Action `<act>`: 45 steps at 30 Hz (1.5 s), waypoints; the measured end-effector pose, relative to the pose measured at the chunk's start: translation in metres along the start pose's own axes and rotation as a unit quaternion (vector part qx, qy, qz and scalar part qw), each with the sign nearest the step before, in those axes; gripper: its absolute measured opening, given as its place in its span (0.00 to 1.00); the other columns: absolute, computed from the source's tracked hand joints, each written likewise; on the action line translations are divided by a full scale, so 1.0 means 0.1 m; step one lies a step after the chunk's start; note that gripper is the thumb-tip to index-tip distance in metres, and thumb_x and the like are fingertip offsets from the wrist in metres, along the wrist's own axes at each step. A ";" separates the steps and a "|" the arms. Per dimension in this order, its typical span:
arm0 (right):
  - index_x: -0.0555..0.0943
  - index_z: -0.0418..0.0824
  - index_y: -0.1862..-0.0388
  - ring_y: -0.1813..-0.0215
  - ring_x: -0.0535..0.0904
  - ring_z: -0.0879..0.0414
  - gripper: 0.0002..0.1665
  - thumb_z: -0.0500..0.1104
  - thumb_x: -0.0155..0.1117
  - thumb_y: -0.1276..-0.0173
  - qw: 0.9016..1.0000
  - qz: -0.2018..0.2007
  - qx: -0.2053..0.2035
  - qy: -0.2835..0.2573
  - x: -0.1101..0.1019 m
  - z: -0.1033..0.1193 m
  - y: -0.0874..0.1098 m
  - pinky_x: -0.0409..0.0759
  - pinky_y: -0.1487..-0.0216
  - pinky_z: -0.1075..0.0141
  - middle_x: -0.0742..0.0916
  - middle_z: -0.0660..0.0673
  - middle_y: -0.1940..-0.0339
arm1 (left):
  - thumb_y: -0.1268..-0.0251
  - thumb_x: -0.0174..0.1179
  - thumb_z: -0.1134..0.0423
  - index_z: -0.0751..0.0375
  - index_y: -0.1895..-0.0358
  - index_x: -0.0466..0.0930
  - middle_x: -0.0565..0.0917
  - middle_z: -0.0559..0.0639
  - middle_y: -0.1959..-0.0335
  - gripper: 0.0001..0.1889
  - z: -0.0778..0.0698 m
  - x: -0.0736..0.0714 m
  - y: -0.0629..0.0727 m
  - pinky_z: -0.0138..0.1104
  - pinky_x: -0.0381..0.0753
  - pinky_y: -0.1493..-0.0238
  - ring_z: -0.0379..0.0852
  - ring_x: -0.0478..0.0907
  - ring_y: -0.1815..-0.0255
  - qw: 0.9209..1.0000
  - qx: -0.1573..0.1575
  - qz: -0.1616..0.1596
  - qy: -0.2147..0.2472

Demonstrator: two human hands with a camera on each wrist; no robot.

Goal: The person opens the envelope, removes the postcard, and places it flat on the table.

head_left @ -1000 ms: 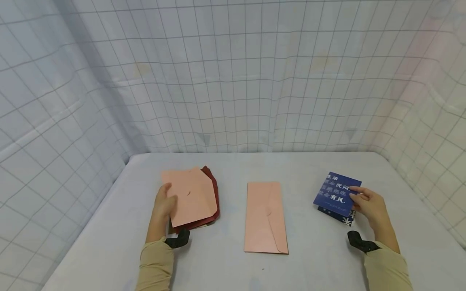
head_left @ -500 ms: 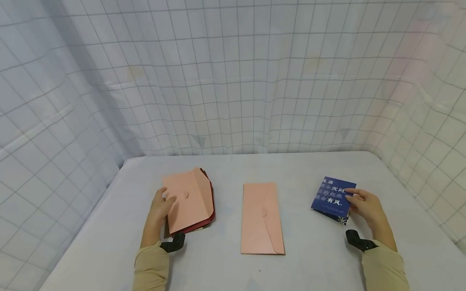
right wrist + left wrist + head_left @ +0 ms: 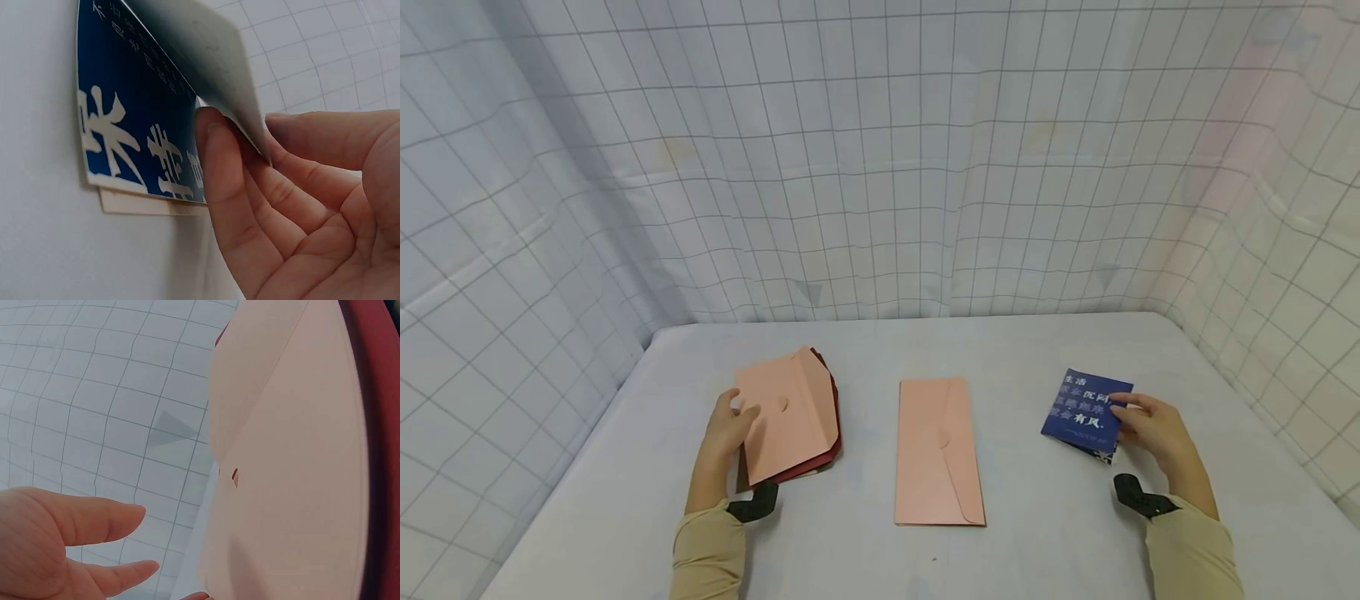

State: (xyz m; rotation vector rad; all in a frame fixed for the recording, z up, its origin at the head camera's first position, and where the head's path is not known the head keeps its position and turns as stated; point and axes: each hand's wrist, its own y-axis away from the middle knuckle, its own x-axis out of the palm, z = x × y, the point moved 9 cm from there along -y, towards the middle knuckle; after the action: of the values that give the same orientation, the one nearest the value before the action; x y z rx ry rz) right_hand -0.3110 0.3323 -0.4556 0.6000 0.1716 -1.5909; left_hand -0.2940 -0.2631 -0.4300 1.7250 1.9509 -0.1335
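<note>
In the head view my left hand [image 3: 727, 427] is at the left edge of a pink envelope [image 3: 778, 421], the top one of a stack. The left wrist view shows the thumb and a finger [image 3: 122, 575] apart, beside the envelope's edge, with nothing between them. My right hand [image 3: 1159, 429] pinches the right edge of a small blue card [image 3: 1086, 417] with white characters. This card is raised at an angle over another blue card [image 3: 137, 137] with large white characters, and my fingertips reach in between the two.
Between the hands a long pink envelope [image 3: 936, 467] lies on the white table [image 3: 1022, 517]. Dark red envelopes [image 3: 820, 462] show under the left stack's right edge. A pale edge [image 3: 150, 203] shows below the lower blue card. White grid-patterned curtains [image 3: 880, 183] surround the table.
The top pink envelope on the left now shows its slanted flap crease and seems to lie flatter. The raised blue card has come down, covering more of the card beneath. The view has shifted slightly.
</note>
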 end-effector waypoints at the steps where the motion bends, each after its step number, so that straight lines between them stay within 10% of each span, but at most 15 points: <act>1: 0.63 0.28 0.34 0.69 0.76 0.69 0.31 0.47 0.50 0.28 1.000 0.002 0.002 0.000 0.00 0.00 0.00 0.79 0.65 0.73 0.80 0.58 0.69 | 0.29 0.40 0.63 0.69 0.27 0.31 0.46 0.79 0.31 0.36 0.00 0.00 0.00 0.61 0.53 0.32 0.72 0.49 0.30 1.000 0.000 0.002 0.000; 13: 0.62 0.22 0.36 0.68 0.77 0.69 0.30 0.43 0.45 0.27 0.999 0.037 0.011 -0.010 0.00 -0.01 0.04 0.81 0.63 0.73 0.82 0.46 0.60 | 0.29 0.41 0.62 0.69 0.27 0.32 0.47 0.79 0.31 0.36 -0.01 0.00 0.01 0.61 0.53 0.32 0.73 0.50 0.31 1.000 -0.002 -0.001 -0.011; 45: 0.54 0.16 0.36 0.73 0.81 0.69 0.32 0.41 0.42 0.27 0.998 0.034 0.034 -0.028 -0.11 -0.01 0.08 0.81 0.66 0.74 0.83 0.55 0.75 | 0.28 0.42 0.63 0.67 0.27 0.43 0.60 0.72 0.35 0.30 -0.32 0.06 0.12 0.56 0.64 0.36 0.67 0.59 0.34 0.998 0.059 -0.008 -0.005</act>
State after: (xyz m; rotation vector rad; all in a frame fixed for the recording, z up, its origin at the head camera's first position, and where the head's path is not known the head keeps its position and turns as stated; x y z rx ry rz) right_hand -0.3031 0.3419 -0.4494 0.6080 0.0554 -1.5509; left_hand -0.2928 -0.2429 -0.4020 1.7799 1.9854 -0.2659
